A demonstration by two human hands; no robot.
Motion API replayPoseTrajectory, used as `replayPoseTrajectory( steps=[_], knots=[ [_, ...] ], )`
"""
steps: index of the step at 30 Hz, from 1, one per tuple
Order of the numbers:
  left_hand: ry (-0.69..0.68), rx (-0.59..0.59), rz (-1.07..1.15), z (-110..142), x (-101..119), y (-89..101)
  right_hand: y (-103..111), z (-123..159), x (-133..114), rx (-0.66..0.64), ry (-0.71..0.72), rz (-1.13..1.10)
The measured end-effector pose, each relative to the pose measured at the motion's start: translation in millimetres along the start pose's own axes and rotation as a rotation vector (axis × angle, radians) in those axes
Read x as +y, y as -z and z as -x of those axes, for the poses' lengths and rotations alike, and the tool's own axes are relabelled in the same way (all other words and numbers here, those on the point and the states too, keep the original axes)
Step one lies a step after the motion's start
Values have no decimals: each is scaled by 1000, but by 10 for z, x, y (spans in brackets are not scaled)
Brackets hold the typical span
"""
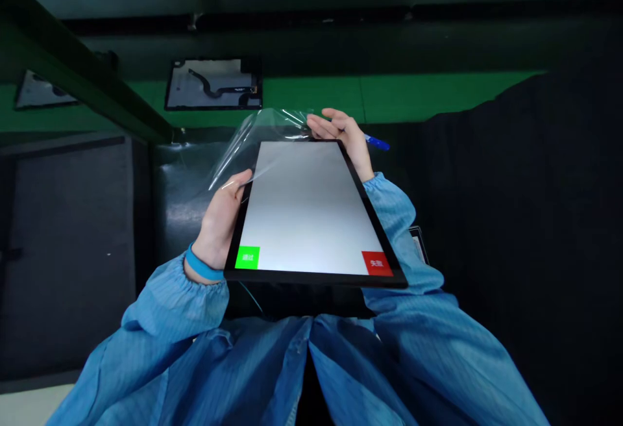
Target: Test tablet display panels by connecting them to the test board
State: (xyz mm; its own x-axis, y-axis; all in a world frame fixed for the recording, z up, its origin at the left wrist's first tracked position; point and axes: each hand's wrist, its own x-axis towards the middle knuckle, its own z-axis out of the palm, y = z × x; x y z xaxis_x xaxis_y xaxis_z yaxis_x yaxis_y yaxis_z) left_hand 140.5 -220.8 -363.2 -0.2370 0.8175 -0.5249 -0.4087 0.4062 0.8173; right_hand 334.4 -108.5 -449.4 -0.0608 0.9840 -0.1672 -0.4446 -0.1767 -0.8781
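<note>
A tablet [311,212] with a lit white-grey screen is tilted in front of me, a green box at its lower left corner and a red one at its lower right. My left hand [219,225] grips the tablet's left edge, thumb on the rim and fingers hidden beneath. Clear plastic film [265,128] lifts in a curl over the screen's top left. At the tablet's top right corner, my right hand [345,137] has its fingertips bent against the film's edge. From behind that hand a blue pen [377,143] sticks out; whether the hand holds it is unclear.
Beyond the tablet, a display panel [214,85] with a black ribbon cable lies on a green strip [409,95]. Another panel [46,90] is partly behind a slanted green post [97,65]. Dark cloth [506,205] hangs at right; a black box-like form [73,244] stands left.
</note>
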Motion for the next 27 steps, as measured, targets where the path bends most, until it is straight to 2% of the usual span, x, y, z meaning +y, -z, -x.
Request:
replayPoseTrajectory(
  steps=[5, 10, 20, 27],
  knots=[
    [28, 151, -86, -43, -84, 0, -80, 30, 68, 10, 57, 27],
    [17, 205, -216, 40, -70, -28, -148, 71, 116, 63, 38, 7],
    [-15, 142, 27, 9, -264, 139, -158, 45, 346, 23, -44, -66],
    [-45, 144, -56, 94, -323, 153, -140, 61, 373, -30, -32, -151]
  ],
)
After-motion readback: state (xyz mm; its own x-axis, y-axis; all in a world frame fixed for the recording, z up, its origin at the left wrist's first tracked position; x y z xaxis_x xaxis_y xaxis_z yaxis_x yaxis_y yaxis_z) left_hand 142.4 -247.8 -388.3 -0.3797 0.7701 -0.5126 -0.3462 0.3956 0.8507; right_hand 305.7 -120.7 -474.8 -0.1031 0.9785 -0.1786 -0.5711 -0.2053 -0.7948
